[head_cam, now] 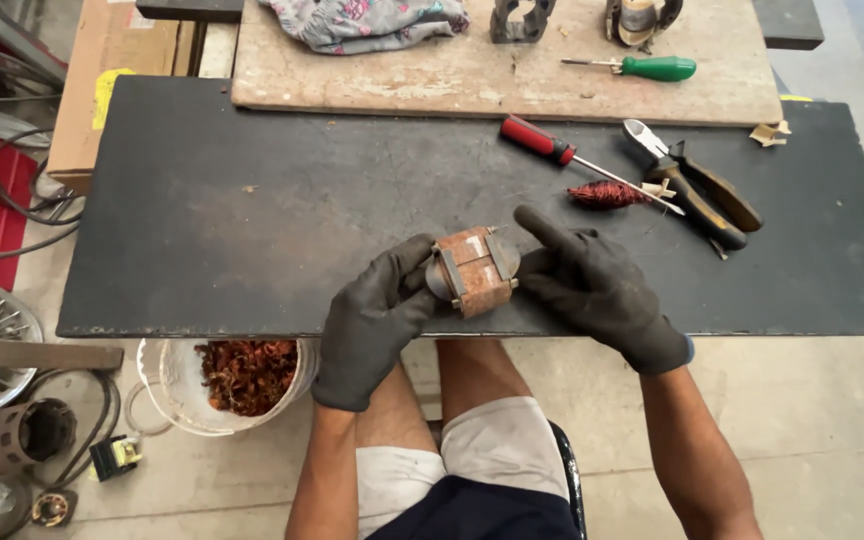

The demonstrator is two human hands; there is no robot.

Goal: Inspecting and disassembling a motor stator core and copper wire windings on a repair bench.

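You hold a small rusty-brown metal motor core, blocky with grey strips across it, at the lower middle of the frame, just over the near edge of the long black work board. Your left hand, in a dark glove, wraps its fingers closed round the core's left side. Your right hand, gloved the same, presses against the core's right side with the thumb and lower fingers curled to it, while the forefinger sticks out straight toward the upper left, free of the piece. So both hands have hold of the one core, lifted or resting at the board's edge; which of the two cannot be told.

To the upper right of your hands lie a red-handled screwdriver, a small bundle of reddish copper wire and a pair of dark-handled cutting pliers, all near one another. A green-handled screwdriver rests on the pale wooden slab at the top. At the lower left, under the board, a white bucket holds scraps of copper wire.

By the look of it, you are turning and inspecting the core with its winding apparently out. Any next move calls for a steady left-hand hold, freeing your right hand for a tool.
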